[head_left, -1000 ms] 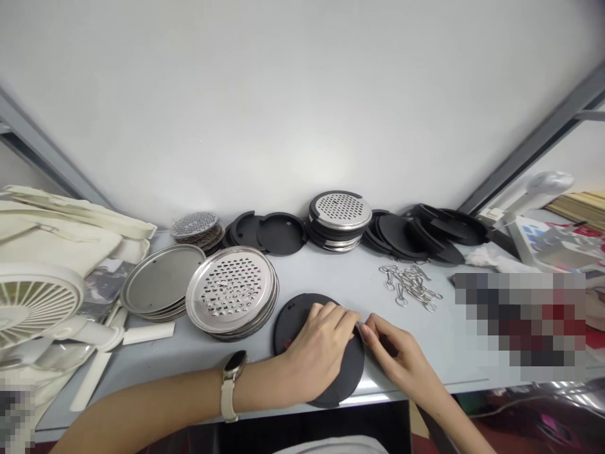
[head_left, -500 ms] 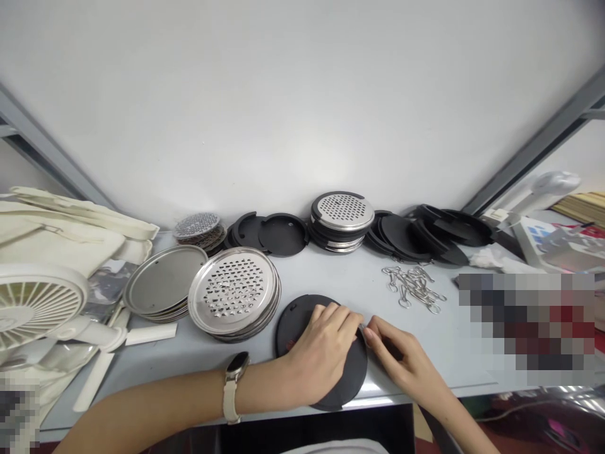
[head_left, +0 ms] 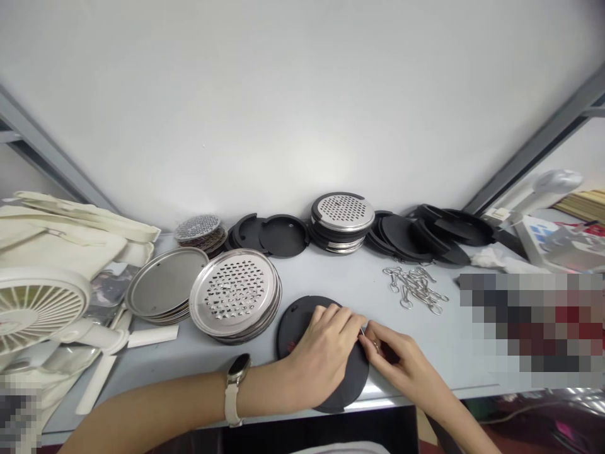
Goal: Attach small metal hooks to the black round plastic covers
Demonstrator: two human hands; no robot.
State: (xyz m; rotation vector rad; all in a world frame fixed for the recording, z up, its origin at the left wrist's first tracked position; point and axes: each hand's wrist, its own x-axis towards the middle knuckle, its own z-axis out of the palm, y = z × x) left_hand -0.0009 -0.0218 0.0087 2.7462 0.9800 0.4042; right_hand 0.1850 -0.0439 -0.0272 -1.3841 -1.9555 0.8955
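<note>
A black round disc [head_left: 297, 320] lies flat near the front edge of the grey table [head_left: 340, 277]. My left hand [head_left: 324, 353] rests on top of it, fingers curled and pressing down, a watch on the wrist. My right hand [head_left: 401, 366] is at the disc's right rim, fingertips pinched on a small metal clip [head_left: 363, 332] that is barely visible. The two hands touch at the fingertips.
Perforated steel discs [head_left: 234, 291] and plain steel plates [head_left: 165, 282] are stacked to the left. Black discs [head_left: 278, 234] and rings [head_left: 425, 234] line the back wall beside a steel-topped stack [head_left: 341, 214]. Loose metal clips [head_left: 416, 287] lie right. A white fan [head_left: 40, 309] stands far left.
The hands have hardly moved; my right fingertips have closed in slightly against the disc's rim and my left fingers.
</note>
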